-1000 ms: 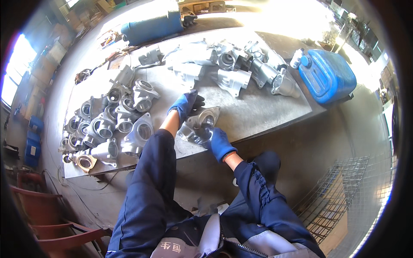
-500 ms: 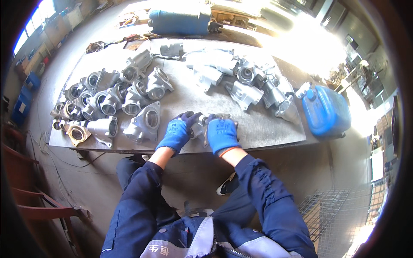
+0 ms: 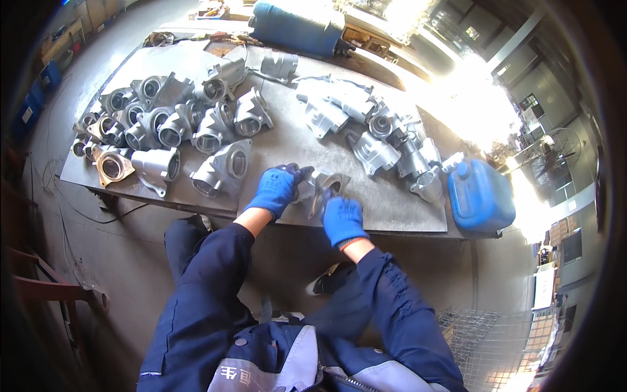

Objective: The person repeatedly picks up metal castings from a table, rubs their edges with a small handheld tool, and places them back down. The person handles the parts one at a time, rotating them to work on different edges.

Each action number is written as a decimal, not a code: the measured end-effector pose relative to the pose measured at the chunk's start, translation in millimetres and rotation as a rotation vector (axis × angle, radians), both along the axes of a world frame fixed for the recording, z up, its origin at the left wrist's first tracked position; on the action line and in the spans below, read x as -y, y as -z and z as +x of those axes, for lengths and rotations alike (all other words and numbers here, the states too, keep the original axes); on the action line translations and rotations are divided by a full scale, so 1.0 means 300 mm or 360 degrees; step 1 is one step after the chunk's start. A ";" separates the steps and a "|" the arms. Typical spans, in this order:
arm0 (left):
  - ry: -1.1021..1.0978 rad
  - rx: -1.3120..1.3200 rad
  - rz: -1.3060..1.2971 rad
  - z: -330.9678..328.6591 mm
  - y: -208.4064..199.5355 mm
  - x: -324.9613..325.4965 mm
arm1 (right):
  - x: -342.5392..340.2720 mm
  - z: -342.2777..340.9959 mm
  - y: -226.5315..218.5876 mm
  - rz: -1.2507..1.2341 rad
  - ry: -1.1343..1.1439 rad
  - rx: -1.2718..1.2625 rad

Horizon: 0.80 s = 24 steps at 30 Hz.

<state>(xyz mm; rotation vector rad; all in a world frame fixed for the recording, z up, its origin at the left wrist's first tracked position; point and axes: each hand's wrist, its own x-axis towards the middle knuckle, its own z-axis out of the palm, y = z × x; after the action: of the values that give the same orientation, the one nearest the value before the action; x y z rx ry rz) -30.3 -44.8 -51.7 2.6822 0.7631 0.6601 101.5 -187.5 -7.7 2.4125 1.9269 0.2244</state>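
A silvery metal casting [image 3: 321,185] with a flanged round opening lies near the front edge of the table. My left hand [image 3: 277,189], in a blue glove with dark fingertips, is closed on its left end. My right hand [image 3: 343,217], gloved alike, is at the near right side of the flange, with its fingers bent and drawn together at the opening. What those fingers hold, if anything, is hidden. Another flanged casting [image 3: 222,168] sits on the table left of my left hand.
Several similar castings [image 3: 157,127] crowd the left of the metal-topped table [image 3: 281,140]; more castings [image 3: 375,151] are piled at the right. A blue jerrycan [image 3: 482,195] stands at the right end. A large blue drum [image 3: 297,29] lies beyond the far edge.
My right hand has drawn back toward me from the top of the casting to its flange, uncovering the opening. My left hand stays on the casting. The whole view has shifted and tilted.
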 end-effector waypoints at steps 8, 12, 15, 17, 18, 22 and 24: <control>0.0008 -0.0051 0.0010 0.019 0.052 -0.033 | -0.089 -0.048 -0.134 -0.0104 0.0178 0.0326; 0.0033 -0.0093 0.0096 -0.003 -0.018 -0.010 | -0.069 -0.059 -0.088 -0.0120 0.0251 0.0355; 0.0050 -0.0002 0.0096 -0.013 -0.020 -0.003 | -0.052 -0.058 -0.036 -0.0036 0.0295 0.0169; 0.0045 -0.0125 0.0128 -0.016 -0.041 -0.008 | -0.043 -0.057 0.006 0.0008 0.0288 0.0116; 0.0057 -0.0180 0.0144 -0.011 -0.051 -0.008 | -0.018 -0.049 0.041 0.0000 0.0272 0.0084; 0.0002 0.0006 0.0155 0.005 0.008 -0.008 | -0.002 -0.059 0.087 -0.0085 0.0385 0.0057; 0.0011 -0.0066 0.0222 0.006 -0.006 -0.019 | 0.018 -0.061 0.146 -0.0016 0.0318 -0.0002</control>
<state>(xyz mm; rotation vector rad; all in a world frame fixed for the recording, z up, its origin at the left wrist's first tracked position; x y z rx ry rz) -28.5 -39.2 -49.9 2.8317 0.7438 0.6813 83.1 -192.7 -51.4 2.5754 1.6665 0.2040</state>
